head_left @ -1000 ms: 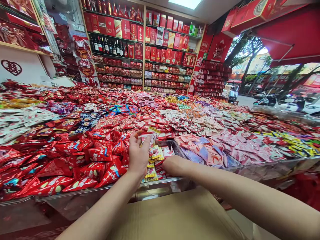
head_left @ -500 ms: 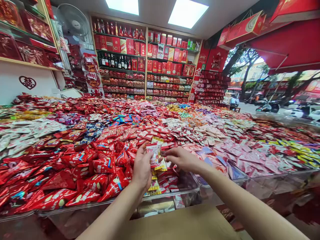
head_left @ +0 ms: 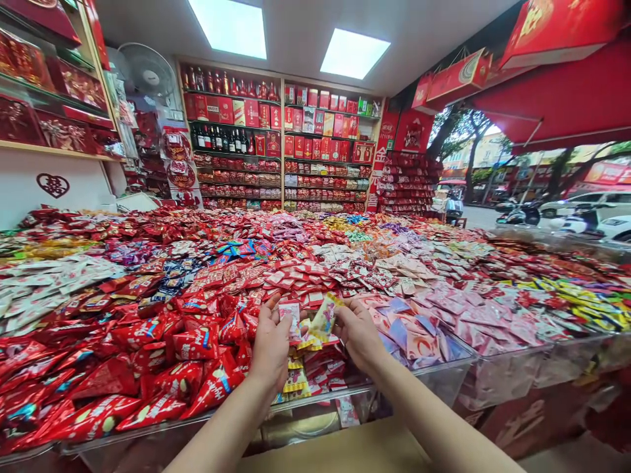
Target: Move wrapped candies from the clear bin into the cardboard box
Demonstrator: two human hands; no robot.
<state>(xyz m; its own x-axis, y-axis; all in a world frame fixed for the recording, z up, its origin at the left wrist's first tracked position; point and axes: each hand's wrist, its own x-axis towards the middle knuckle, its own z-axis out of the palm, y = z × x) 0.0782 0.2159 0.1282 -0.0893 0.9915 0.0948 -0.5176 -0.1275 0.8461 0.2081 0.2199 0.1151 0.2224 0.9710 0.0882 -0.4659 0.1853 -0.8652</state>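
My left hand (head_left: 271, 345) holds a small pink and white candy packet (head_left: 290, 317) upright between thumb and fingers. My right hand (head_left: 359, 333) grips a yellow and pink candy packet (head_left: 325, 316) just beside it. Both hands hover over a clear plastic bin (head_left: 345, 393) partly filled with small yellow and pink packets (head_left: 308, 371). A heap of shiny red snack bags (head_left: 162, 358) lies directly left of my left hand. Pink and purple sachets (head_left: 419, 332) fill the bin to the right.
A wide counter of wrapped sweets stretches to the back shelves (head_left: 280, 144) of red boxes and bottles. A brown cardboard box (head_left: 345, 453) sits below my arms. A wall fan (head_left: 142, 72) hangs at left. The street with parked scooters (head_left: 522, 213) opens at right.
My right hand rose from inside the bin and took a yellow and pink packet beside my left hand. The view tilted upward, showing more ceiling.
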